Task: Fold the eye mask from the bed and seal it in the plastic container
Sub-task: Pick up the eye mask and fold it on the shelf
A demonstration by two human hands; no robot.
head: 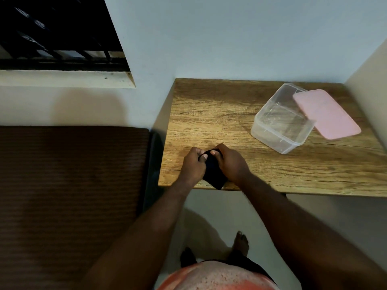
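Person stands barefoot on a pale smooth floor (209,216), reddish mottled shirt at bottom edge. Both bare forearms reach forward to the near edge of a rectangular wood-grain laminate table (230,114). Left hand (193,164) and right hand (231,162) are both curled closed around a small black soft fabric eye mask (213,174), thumbs pressed on its top, fingers wrapped at its sides. Mask looks bunched into a compact dark wad, its lower corner poking just past the table's front edge; fold layers too dark to tell. To the left, a bed with a brown ribbed textile cover (69,185), just beside the table. Farther back on the table's right part, well apart from the hands, a clear square plastic container (280,120) with rounded corners, open, empty. A pink rounded-rectangle plastic lid (326,114) leans tilted against its far-right rim. Behind, plain pale wall; upper left, a dark window with black metal bars (56,32) over a white sill.
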